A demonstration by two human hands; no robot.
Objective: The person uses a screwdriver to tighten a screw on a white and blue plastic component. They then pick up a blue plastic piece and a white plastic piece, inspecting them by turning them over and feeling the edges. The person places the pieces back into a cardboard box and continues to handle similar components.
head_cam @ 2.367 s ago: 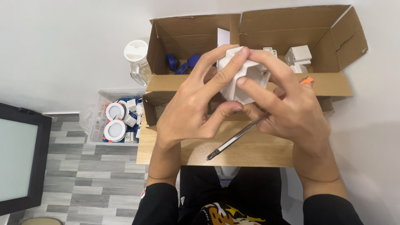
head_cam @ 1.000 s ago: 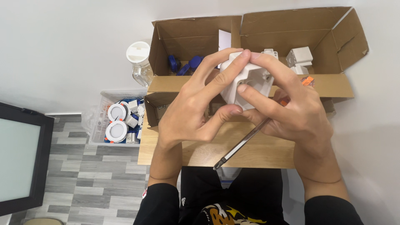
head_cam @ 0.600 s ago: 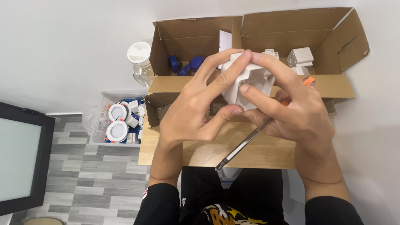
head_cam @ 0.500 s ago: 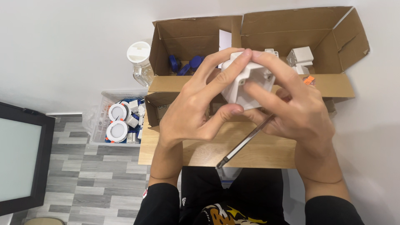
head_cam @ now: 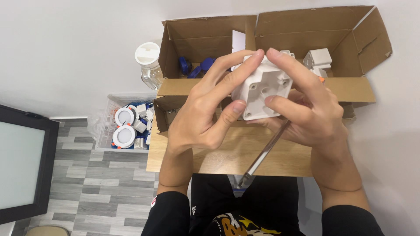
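Note:
Both hands hold a white square plastic box [head_cam: 261, 85] with round holes in its face, above a small wooden table [head_cam: 227, 150]. My left hand [head_cam: 205, 111] grips its left side, thumb on the lower corner and fingers over the top. My right hand [head_cam: 310, 109] wraps its right side, fingers across the top and front. A screwdriver [head_cam: 262, 155] with a metal shaft also sits in my right hand, its tip pointing down towards me and its orange handle end [head_cam: 321, 79] showing behind the hand.
An open cardboard box [head_cam: 271, 39] stands at the table's far side, with blue parts [head_cam: 194, 65] on the left and white parts [head_cam: 318, 59] on the right. A clear jar with a white lid [head_cam: 148, 65] and a clear bin of round white fittings [head_cam: 127, 126] are at left.
The white box has turned a little in my hands, so its holed face shows more. The screwdriver's tip has swung slightly lower. Both hands stay in the same place.

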